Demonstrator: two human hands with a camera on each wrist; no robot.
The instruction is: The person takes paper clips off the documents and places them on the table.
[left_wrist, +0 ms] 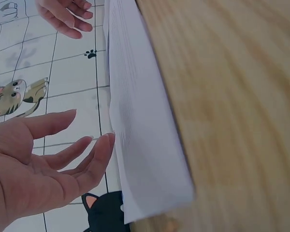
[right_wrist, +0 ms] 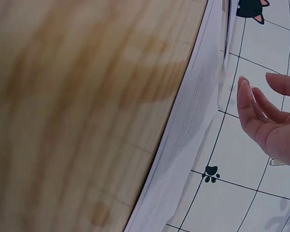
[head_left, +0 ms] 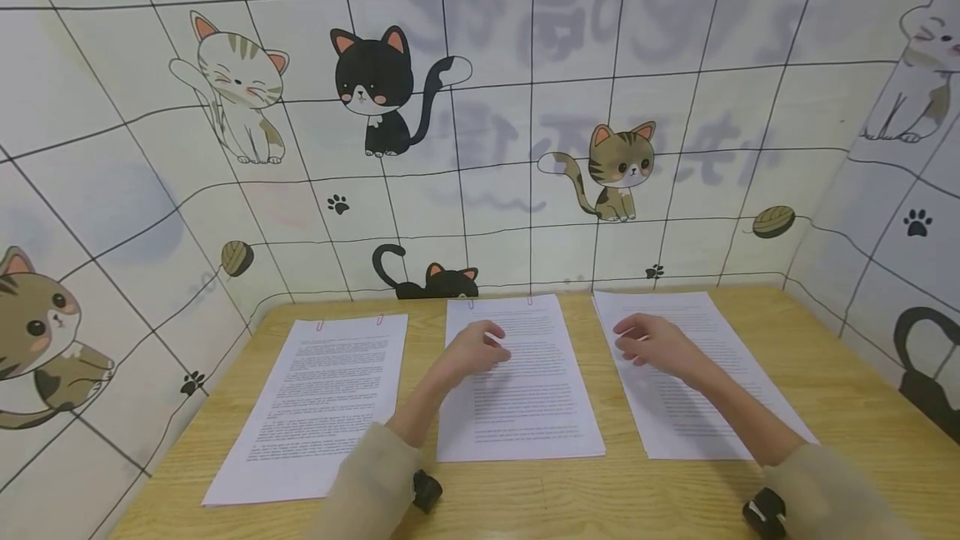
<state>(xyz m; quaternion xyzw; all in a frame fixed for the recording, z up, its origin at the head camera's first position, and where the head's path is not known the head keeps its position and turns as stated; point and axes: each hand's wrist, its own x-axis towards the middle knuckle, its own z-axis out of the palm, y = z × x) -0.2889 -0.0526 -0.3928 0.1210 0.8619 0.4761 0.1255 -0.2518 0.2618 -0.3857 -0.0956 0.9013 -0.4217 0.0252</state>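
Observation:
Three stacks of printed paper lie on the wooden table in the head view. Two red paper clips (head_left: 320,326) sit on the top edge of the left stack (head_left: 322,407). The middle stack (head_left: 525,407) also has two clips (head_left: 529,301) on its far edge. On the right stack (head_left: 690,407) no clip can be made out. My left hand (head_left: 474,348) hovers over the middle stack, fingers loosely bent and holding nothing. Above the right stack's left side is my right hand (head_left: 657,344), also relaxed, with nothing in its fingers. Both wrist views show the fingers apart from each other.
The light wood table (head_left: 525,498) ends at a wall (head_left: 495,215) covered with cat drawings and grid lines. Side walls close off left and right. Dark wrist devices (head_left: 427,492) show below the beige sleeves (head_left: 375,473).

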